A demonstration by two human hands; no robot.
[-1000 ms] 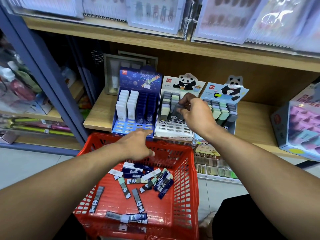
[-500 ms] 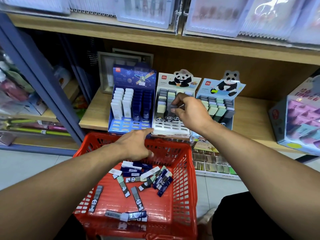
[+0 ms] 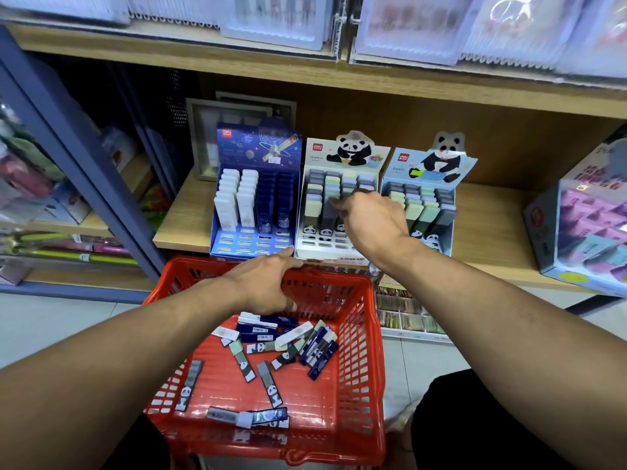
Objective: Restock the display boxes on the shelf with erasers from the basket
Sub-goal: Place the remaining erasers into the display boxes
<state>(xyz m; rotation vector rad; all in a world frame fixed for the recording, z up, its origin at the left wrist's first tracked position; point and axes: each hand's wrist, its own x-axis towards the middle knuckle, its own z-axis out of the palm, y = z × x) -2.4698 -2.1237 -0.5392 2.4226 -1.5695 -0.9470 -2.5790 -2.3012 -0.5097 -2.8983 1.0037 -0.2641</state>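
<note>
A red plastic basket (image 3: 360, 337) sits low in front of me with several loose erasers (image 3: 271, 347) scattered in it, some with panda sleeves, some navy, some white. On the wooden shelf (image 3: 492, 232) stand three display boxes: a blue space-themed box (image 3: 258, 205), a white panda box (image 3: 339, 154) and a light-blue panda box (image 3: 437, 161). My right hand (image 3: 368, 222) reaches into the white panda box, and its fingertips pinch the top of a grey eraser (image 3: 327, 217) standing in a slot. My left hand (image 3: 266, 286) straddles the basket's far rim, thumb out, fingers curled down inside.
A large pink and blue carton (image 3: 583, 225) stands on the shelf at the right. A blue metal upright (image 3: 84, 171) runs down at the left, with other shelves of goods beyond it. Plastic-wrapped packs (image 3: 407, 25) hang above. A low tray of small items (image 3: 407, 320) sits under the shelf.
My right hand has lowered the grey eraser into a slot of the white panda box. My left hand has stayed on the basket rim. The view has tilted slightly.
</note>
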